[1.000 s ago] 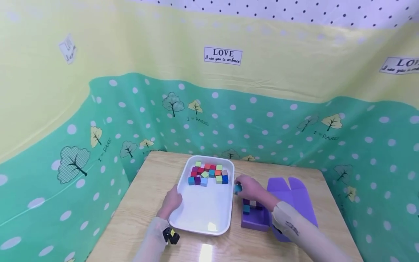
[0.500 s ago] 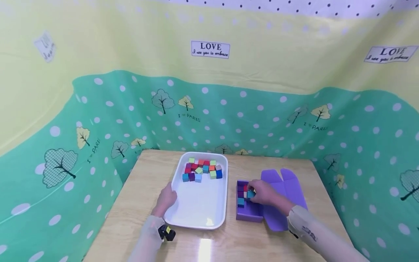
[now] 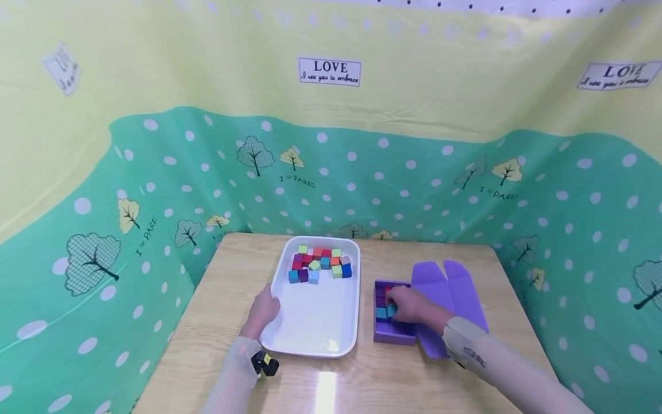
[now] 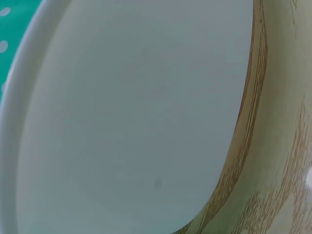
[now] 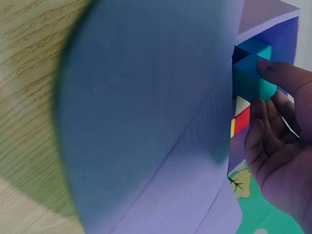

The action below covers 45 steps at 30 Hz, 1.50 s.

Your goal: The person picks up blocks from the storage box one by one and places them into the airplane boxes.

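Observation:
My left hand (image 3: 264,310) grips the left rim of a white plastic tray (image 3: 316,322); its fingertips are hidden at the rim. The left wrist view holds only the tray's smooth side (image 4: 131,117). Over on the right, an open purple box (image 3: 394,339) contains small coloured cubes. My right hand (image 3: 411,305) reaches into it and pinches a teal cube (image 5: 251,78) between thumb and fingers, beside another teal cube (image 3: 381,314). Red, yellow and pale cubes partly show behind those fingers in the right wrist view.
Several loose cubes (image 3: 324,263) in mixed colours cluster at the tray's far end. The box's purple lid flap (image 3: 457,293) spreads open to the right. A wooden table (image 3: 235,276) carries everything, with a patterned green and yellow curtain (image 3: 331,155) behind.
My right hand has carried the teal cube from beside the tray's right rim into the purple box and lowered it there. My left hand has stayed on the tray. The head view has shifted slightly.

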Motion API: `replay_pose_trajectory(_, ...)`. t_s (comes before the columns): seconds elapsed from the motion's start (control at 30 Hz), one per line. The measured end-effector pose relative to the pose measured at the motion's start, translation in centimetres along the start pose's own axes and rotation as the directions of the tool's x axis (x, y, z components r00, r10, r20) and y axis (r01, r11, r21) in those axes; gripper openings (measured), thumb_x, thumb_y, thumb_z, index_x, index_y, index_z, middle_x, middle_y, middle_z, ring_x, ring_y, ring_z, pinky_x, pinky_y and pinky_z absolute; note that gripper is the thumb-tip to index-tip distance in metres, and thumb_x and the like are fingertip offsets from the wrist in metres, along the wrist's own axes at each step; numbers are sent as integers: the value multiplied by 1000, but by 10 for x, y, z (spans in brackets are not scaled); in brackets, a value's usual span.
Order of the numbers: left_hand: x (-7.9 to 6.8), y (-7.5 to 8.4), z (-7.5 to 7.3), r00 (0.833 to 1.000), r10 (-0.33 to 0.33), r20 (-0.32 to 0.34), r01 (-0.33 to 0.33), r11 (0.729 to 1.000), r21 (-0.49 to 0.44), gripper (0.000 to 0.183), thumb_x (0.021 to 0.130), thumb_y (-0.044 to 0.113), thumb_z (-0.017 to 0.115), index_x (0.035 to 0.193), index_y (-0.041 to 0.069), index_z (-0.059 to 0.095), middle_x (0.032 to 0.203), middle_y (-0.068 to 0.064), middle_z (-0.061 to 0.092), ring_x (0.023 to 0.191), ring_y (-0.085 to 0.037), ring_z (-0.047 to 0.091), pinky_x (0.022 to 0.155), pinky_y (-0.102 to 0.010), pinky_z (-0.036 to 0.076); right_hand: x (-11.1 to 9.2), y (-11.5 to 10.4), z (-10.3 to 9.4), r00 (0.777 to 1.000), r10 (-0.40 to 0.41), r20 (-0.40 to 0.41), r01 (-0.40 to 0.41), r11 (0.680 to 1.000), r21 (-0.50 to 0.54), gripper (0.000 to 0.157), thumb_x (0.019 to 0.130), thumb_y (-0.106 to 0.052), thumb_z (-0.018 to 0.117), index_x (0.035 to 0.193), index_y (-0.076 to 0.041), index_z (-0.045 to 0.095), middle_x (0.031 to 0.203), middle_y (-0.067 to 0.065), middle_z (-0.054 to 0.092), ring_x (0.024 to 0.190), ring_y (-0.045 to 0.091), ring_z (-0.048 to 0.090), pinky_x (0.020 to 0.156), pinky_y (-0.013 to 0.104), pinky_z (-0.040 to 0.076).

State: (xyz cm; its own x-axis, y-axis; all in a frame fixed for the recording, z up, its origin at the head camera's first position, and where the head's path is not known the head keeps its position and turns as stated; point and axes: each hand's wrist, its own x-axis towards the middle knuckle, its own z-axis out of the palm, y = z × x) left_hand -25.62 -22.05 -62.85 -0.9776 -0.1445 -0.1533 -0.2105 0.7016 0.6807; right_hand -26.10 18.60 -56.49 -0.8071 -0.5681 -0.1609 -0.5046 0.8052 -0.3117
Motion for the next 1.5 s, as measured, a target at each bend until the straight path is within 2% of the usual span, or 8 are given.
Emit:
replay_pose_trajectory(0.3,-3,3,0,1000,-6,4,6,1000,10,43,87,6,40,128,-2,34,119,-24,48,106,-37,48,86,-47,41,5,6,13,1000,26,0,-26,1000,-1,26,58,-20,78,76,-15,58,70,-4,53,60,11,45,52,27,40)
replay_pose_trajectory(0.63,-1,4,0,1000,-12,3,12,1000,-18,42,88,8,39,129,2,34,119,-22,49,104,-35,50,84,-47,43,9,17,21,999,-10,-33,9,1000,-29,30,57,-24,78,76,-17,55,69,-6,50,62,11,44,53,27,39)
replay_pose_trajectory(1.0,-4,1,0,1000,-27,8,27,999,-32,44,89,8,37,132,2,31,124,-22,45,110,-36,45,88,-48,40,10,14,21,998,-49,-39,49,999,-5,31,59,-27,78,75,-17,54,69,-5,49,61,11,42,51,26,37)
replay_pose_trajectory(1.1,-4,1,-1,1000,-17,-4,17,1000,-26,44,88,7,38,131,2,33,122,-22,47,108,-36,47,86,-48,41,14,10,15,996,-65,-57,66,998,7,24,64,-26,74,74,-17,55,66,-7,49,58,8,43,50,23,37)
replay_pose_trajectory(1.23,-5,5,-2,1000,-9,-4,9,999,-41,45,87,5,38,131,3,34,121,-21,48,106,-36,48,85,-48,42,25,-9,-5,996,-53,-75,56,998,32,13,71,-22,68,72,-17,56,60,-9,48,53,6,43,47,22,38)
replay_pose_trajectory(1.37,-5,5,-3,1000,-9,-2,9,999,-47,45,86,6,38,131,4,34,121,-21,48,106,-36,49,84,-48,42,46,-35,-24,997,-42,-63,45,998,41,8,74,-22,64,77,-16,59,61,-10,48,54,8,45,48,24,40)
replay_pose_trajectory(1.5,-4,4,-4,1000,-10,-4,10,999,-42,46,86,6,39,131,4,35,120,-21,49,104,-36,50,82,-48,44,75,-54,-26,999,-33,-36,34,999,25,13,76,-26,65,85,-16,62,70,-9,54,61,7,48,54,24,43)
